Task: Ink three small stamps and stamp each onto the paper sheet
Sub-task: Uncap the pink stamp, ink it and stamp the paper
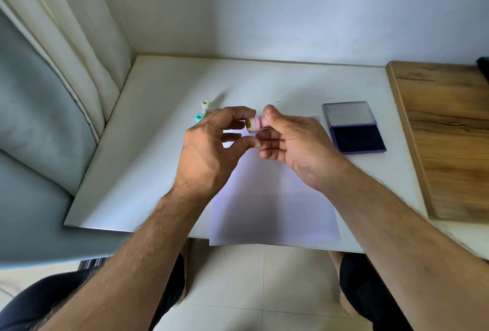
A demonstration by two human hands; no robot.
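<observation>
A small pink stamp [256, 124] is held sideways above the far end of the white paper sheet [272, 203]. My right hand [296, 145] grips its body between thumb and fingers. My left hand [211, 150] pinches the stamp's left end, where a yellow and dark rim shows. Two more small stamps lie on the table behind my left hand: a cream one [205, 105] and a teal one [199, 117]. The ink pad [357, 138] lies open to the right of the paper, its lid [348, 113] folded back.
The white table [148, 161] meets the wall at the back. A wooden board [447, 134] lies along its right side. A curtain and grey upholstery [39, 119] stand to the left. The paper overhangs the table's near edge, above my knees.
</observation>
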